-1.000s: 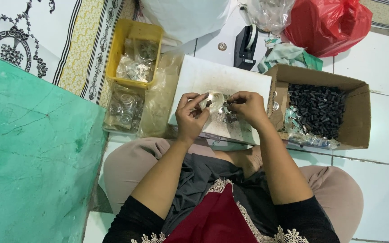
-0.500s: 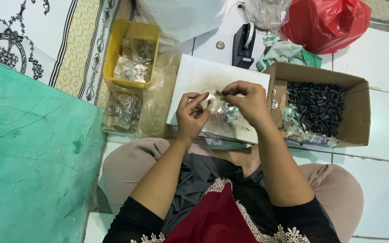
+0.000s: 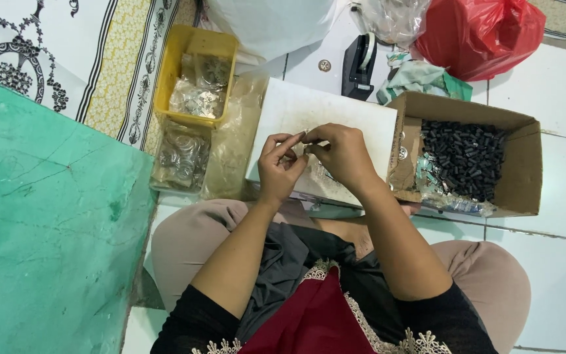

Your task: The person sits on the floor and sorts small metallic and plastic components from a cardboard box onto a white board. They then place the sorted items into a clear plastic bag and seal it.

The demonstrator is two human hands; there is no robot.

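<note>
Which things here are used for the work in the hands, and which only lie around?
In use:
left hand and right hand, pinching a small item too tiny to identify
white board
cardboard box of small black parts

Lying about:
red plastic bag
tape dispenser
green surface

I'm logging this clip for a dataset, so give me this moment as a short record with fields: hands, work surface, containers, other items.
left hand: fingertips pinched on a small item, too small to identify
right hand: meets the left hand over the board
work surface: white board on the tiled floor
containers: cardboard box of small dark pieces; yellow tray with clear bags
other items: tape dispenser, red plastic bag
</note>
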